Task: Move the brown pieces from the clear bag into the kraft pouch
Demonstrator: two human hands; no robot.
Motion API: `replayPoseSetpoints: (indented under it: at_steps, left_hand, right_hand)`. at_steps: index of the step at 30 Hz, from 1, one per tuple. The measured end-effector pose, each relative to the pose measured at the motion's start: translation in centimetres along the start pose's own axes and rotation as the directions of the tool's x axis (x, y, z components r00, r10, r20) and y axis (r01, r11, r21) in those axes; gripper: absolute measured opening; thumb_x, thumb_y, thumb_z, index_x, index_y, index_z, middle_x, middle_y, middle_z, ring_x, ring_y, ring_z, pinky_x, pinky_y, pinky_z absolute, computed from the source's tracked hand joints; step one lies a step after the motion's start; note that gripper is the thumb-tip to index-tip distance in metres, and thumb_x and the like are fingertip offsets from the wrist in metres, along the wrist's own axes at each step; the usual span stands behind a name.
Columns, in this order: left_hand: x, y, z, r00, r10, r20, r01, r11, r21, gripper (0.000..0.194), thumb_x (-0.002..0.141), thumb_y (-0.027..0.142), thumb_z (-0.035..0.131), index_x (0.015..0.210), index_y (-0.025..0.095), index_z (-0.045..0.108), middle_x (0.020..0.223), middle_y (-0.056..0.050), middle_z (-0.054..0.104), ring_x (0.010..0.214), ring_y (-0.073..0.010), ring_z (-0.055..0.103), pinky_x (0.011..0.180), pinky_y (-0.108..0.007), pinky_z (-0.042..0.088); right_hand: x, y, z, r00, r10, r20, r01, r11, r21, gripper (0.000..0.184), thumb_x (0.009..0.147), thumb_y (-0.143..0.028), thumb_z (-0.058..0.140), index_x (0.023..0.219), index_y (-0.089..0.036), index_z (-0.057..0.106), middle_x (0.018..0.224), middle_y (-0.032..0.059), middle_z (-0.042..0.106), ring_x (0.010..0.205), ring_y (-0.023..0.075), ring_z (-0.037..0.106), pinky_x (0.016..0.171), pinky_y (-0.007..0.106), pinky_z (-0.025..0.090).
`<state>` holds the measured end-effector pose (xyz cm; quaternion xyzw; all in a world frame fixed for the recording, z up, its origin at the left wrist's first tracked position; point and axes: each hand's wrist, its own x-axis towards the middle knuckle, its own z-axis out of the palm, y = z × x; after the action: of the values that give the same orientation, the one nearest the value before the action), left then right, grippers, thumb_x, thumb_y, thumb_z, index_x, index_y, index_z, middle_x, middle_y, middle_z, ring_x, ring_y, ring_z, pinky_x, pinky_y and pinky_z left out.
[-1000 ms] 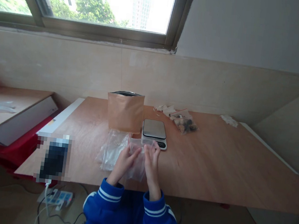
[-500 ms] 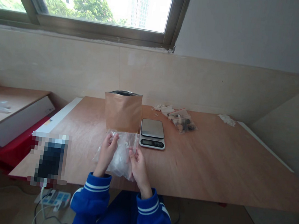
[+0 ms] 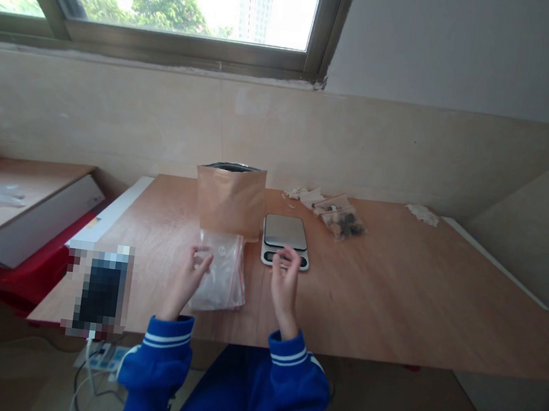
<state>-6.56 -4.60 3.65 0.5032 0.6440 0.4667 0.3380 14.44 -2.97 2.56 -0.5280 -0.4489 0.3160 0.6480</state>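
Hands over a plywood table (image 3: 393,300) — we see our left hand (image 3: 190,275) resting its fingertips on the near-left edge of a stack of clear bags (image 3: 220,271), fingers loosely spread and closed on nothing. The stack lies flat on the wood, its long axis running away from us, its red-striped side toward our right. Our right hand (image 3: 285,283) hovers empty to the right of the stack, clear of it, fingers loosely curled and half open, fingertips just in front of the scale (image 3: 285,239). So the left hand is the one on the bags; the right is nearer the scale. Just behind the stack a brown pouch (image 3: 230,200) stands upright with its mouth open — touching the bags or only close, we cannot tell. Farther back, filled bags (image 3: 340,219) lie near the wall.
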Motion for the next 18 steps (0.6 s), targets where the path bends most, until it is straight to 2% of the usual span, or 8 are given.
replayPoseSetpoints:
  at_steps: [3, 6, 9, 11, 13, 15, 18]
  left_hand:
    - [-0.3, -1.2, 0.7, 0.999, -0.018, -0.049, 0.03, 0.97, 0.242, 0.047, 0.085, 0.049, 0.05, 0.118, 0.015, 0.048, 0.065, 0.001, 0.058, 0.059, -0.0207, 0.061, 0.058, -0.031, 0.047]
    - [-1.3, -0.8, 1.7, 0.979, 0.072, -0.189, 0.021, 0.895, 0.446, 0.052, 0.089, 0.045, 0.048, 0.127, 0.01, 0.044, 0.093, -0.012, 0.063, 0.083, -0.0273, 0.066, 0.071, -0.04, 0.051]
    - [-2.3, 1.0, 2.6, 0.921, 0.224, -0.319, 0.016, 0.796, 0.606, 0.06, 0.086, 0.043, 0.053, 0.131, 0.004, 0.044, 0.122, -0.025, 0.052, 0.114, -0.0358, 0.055, 0.089, -0.05, 0.048]
    - [-2.9, 2.3, 3.2, 0.903, 0.236, -0.358, 0.055, 0.764, 0.643, 0.062, 0.087, 0.043, 0.053, 0.136, 0.008, 0.042, 0.132, -0.025, 0.044, 0.12, -0.0384, 0.049, 0.093, -0.056, 0.044]
    - [-3.3, 3.2, 4.0, 0.912, 0.223, -0.345, 0.06, 0.758, 0.65, 0.057, 0.09, 0.041, 0.051, 0.14, 0.017, 0.042, 0.142, -0.022, 0.037, 0.123, -0.0384, 0.047, 0.096, -0.059, 0.042]
    - [-3.5, 3.2, 5.1, 0.929, 0.236, -0.284, 0.013, 0.747, 0.664, 0.051, 0.091, 0.037, 0.05, 0.14, 0.023, 0.045, 0.15, -0.018, 0.032, 0.131, -0.0376, 0.042, 0.102, -0.059, 0.037]
    - [-3.8, 1.8, 7.1, 0.95, 0.249, -0.19, -0.035, 0.687, 0.725, 0.047, 0.092, 0.034, 0.049, 0.137, 0.02, 0.052, 0.155, -0.017, 0.031, 0.142, -0.0377, 0.029, 0.11, -0.058, 0.027]
  right_hand:
    - [4.1, 1.3, -3.2, 0.98, -0.15, -0.129, 0.123, 0.972, -0.199, 0.041, 0.088, -0.043, 0.048, 0.12, -0.017, 0.048, 0.118, 0.0155, 0.054, 0.097, 0.0229, 0.057, 0.08, 0.038, 0.051]
    - [8.3, 2.9, -5.7, 0.923, -0.324, -0.207, 0.192, 0.855, -0.481, 0.04, 0.084, -0.035, 0.048, 0.118, -0.014, 0.05, 0.12, 0.0199, 0.052, 0.115, 0.0305, 0.049, 0.096, 0.049, 0.042]
    - [12.2, 4.6, -7.1, 0.908, -0.363, -0.206, 0.134, 0.72, -0.681, 0.05, 0.079, -0.03, 0.052, 0.124, -0.01, 0.047, 0.128, 0.0244, 0.047, 0.128, 0.0372, 0.038, 0.104, 0.057, 0.031]
    - [14.4, 5.8, -7.5, 0.914, -0.349, -0.204, 0.09, 0.667, -0.74, 0.06, 0.076, -0.029, 0.057, 0.131, -0.01, 0.041, 0.14, 0.0267, 0.036, 0.134, 0.0393, 0.03, 0.106, 0.057, 0.028]
    - [16.2, 6.9, -7.7, 0.924, -0.331, -0.194, 0.065, 0.635, -0.77, 0.071, 0.074, -0.027, 0.06, 0.138, -0.011, 0.035, 0.149, 0.0268, 0.023, 0.138, 0.0398, 0.024, 0.107, 0.056, 0.027]
    - [17.4, 8.0, -7.8, 0.939, -0.311, -0.148, 0.074, 0.602, -0.795, 0.076, 0.073, -0.023, 0.06, 0.142, -0.011, 0.031, 0.152, 0.0258, 0.016, 0.14, 0.0394, 0.021, 0.108, 0.055, 0.026]
    - [18.3, 9.4, -8.1, 0.959, -0.277, -0.061, 0.105, 0.545, -0.832, 0.069, 0.076, -0.019, 0.055, 0.141, -0.01, 0.035, 0.148, 0.0253, 0.028, 0.136, 0.0363, 0.027, 0.108, 0.051, 0.027]
